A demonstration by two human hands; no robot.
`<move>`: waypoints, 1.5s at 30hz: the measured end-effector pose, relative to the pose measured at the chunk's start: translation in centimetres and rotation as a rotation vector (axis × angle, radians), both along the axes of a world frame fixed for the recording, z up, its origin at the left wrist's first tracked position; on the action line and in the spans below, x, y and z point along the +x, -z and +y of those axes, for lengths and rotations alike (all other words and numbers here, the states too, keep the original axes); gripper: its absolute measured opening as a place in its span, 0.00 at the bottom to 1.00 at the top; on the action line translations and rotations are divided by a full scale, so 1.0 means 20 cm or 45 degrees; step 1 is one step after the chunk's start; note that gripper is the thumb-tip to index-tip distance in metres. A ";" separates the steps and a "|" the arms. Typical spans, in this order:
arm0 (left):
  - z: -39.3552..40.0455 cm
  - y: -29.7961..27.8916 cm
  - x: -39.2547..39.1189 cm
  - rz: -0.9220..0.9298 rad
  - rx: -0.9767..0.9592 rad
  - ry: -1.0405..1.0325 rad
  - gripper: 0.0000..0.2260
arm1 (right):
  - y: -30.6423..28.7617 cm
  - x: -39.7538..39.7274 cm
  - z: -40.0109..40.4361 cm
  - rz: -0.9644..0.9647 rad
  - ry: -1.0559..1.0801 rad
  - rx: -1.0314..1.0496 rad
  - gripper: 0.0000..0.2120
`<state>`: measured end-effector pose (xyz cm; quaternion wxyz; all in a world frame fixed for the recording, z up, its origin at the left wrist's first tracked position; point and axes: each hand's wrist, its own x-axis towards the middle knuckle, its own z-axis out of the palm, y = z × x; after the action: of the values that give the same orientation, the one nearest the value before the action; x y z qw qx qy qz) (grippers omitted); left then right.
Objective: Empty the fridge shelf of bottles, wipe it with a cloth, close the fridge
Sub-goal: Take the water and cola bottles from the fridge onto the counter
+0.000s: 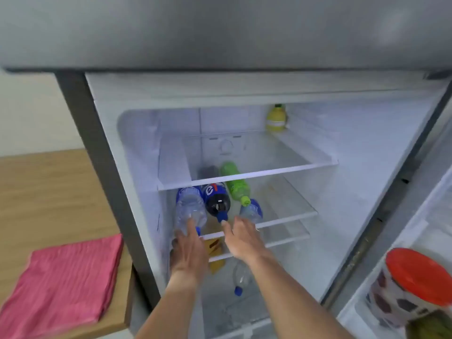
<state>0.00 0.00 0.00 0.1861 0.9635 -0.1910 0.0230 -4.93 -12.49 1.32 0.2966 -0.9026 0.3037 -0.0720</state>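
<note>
The fridge stands open. On its middle glass shelf [288, 217] several bottles lie on their sides, caps toward me: a clear water bottle [189, 209] at the left, a dark cola bottle [216, 199], a green bottle [236, 183] and another clear bottle [252, 210] partly hidden behind my right hand. My left hand [189, 250] reaches the neck of the left water bottle, fingers spread and touching it. My right hand [241, 237] is open just below the cola bottle's blue cap. A folded pink cloth [64, 282] lies on the wooden counter [44, 192] at the left.
A yellow bottle [276, 118] stands at the back of the upper shelf [269, 171]. Another clear bottle [241, 277] lies in the bottom compartment beside a yellow pack [215, 253]. The open door at the right holds a red-lidded jar [413, 287].
</note>
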 end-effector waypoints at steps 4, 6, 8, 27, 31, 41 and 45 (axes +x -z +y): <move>-0.02 0.12 0.04 -0.203 0.068 0.108 0.19 | 0.09 0.17 0.03 -0.113 0.149 -0.203 0.25; -0.01 0.15 0.07 -0.244 0.048 0.102 0.20 | 0.13 0.22 0.04 -0.146 0.201 -0.299 0.26; 0.01 0.14 0.08 -0.282 0.028 0.062 0.19 | 0.14 0.22 0.05 -0.150 0.227 -0.491 0.24; 0.42 -0.39 -0.51 -0.760 -0.429 0.215 0.11 | -0.25 -0.59 0.41 -0.579 -0.063 -0.993 0.11; 0.49 -0.58 -0.59 -0.810 -0.541 0.244 0.11 | -0.46 -0.66 0.49 -0.792 0.046 -0.742 0.11; 0.65 -0.93 -0.69 -0.379 -0.596 0.186 0.12 | -0.66 -0.85 0.59 -0.636 0.207 -0.708 0.15; 0.74 -1.02 -0.79 -0.389 -0.459 0.303 0.12 | -0.80 -0.96 0.70 -0.745 0.214 -0.831 0.18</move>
<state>-15.70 14.85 20.45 0.3250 0.8709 -0.3217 0.1798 -24.09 1.51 17.38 0.0628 -0.8627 0.2404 -0.4404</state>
